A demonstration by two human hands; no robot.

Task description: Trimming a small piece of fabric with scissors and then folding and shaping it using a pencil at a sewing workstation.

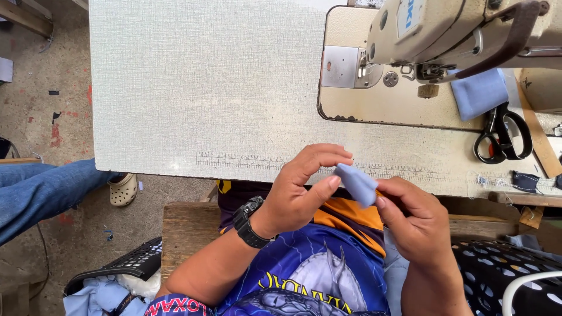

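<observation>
At the far left, a leg in blue jeans (35, 190) with a pale clog (123, 189) stood on the floor. The left hand (298, 190), wearing a black watch (249, 221), had its fingers curled and half open, thumb and fingertips touching the small folded blue cloth (357, 184). The cloth was held above the near edge of the worktop (205, 88), its long axis running from far-left to near-right. The right hand (418, 219) pinched its near-right end. Far right stood a sewing machine (445, 35), with black scissors (503, 137) beside it.
</observation>
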